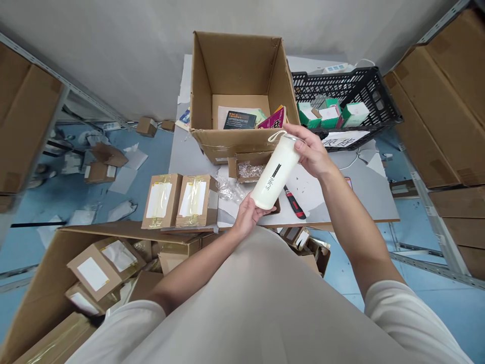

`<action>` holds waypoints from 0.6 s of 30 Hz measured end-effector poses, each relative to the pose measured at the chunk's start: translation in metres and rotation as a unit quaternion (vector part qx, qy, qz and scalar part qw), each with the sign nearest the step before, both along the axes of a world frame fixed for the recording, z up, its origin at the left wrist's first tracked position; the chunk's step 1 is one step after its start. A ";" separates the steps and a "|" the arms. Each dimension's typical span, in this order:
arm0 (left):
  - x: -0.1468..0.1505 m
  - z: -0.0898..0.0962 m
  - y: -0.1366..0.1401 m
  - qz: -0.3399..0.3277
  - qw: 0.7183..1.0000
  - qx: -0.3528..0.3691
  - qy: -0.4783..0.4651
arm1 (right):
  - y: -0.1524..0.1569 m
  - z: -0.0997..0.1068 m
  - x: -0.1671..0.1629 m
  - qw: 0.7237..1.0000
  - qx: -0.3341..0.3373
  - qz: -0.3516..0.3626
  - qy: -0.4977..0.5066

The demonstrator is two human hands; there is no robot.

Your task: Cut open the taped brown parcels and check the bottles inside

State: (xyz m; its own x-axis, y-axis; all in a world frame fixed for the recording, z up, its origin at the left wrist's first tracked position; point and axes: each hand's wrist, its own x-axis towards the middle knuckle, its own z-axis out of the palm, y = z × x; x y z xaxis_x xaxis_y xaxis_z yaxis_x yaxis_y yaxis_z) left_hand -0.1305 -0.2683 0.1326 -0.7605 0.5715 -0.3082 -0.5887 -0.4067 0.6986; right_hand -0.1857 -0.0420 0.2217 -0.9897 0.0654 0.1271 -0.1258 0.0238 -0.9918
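A cream-white bottle (pixel 276 174) with dark lettering and a cord loop at its top is held tilted above the table. My left hand (pixel 249 215) is closed round its lower end. Near the cap, my right hand (pixel 308 150) grips the upper end. Behind the bottle lies an open small cardboard box (pixel 242 161) with bubble wrap inside, partly hidden by the bottle. Clear bubble wrap (pixel 230 189) is spread left of that box. A red and black utility knife (pixel 294 203) rests on the table to the right of the bottle.
A large open carton (pixel 242 139) holding booklets stands at the back. Beside it is a black crate (pixel 382 108) with green-and-white boxes. Two taped parcels (pixel 161 202) sit at the table's left edge. Below left, a big carton (pixel 41 283) holds several parcels. Shelving flanks both sides.
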 end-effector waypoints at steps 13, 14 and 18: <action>-0.024 -0.017 -0.012 -0.091 0.893 -0.224 0.379 | 0.019 0.011 0.039 0.981 0.165 -0.091 0.042; -0.026 -0.025 -0.012 -0.107 0.856 -0.273 0.427 | 0.019 0.006 0.049 0.975 0.188 -0.112 0.041; -0.027 -0.056 -0.009 -0.165 0.773 -0.378 0.482 | 0.012 -0.023 0.089 0.938 0.293 -0.185 -0.008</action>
State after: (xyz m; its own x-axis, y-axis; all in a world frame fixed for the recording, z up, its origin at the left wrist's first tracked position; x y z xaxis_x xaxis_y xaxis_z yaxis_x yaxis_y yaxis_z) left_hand -0.1576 -0.2770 0.0768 -0.6959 0.7175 -0.0300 0.3700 0.3941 0.8413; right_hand -0.0971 -0.0300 0.1989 -0.9152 0.3288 0.2330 0.0140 0.6039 -0.7969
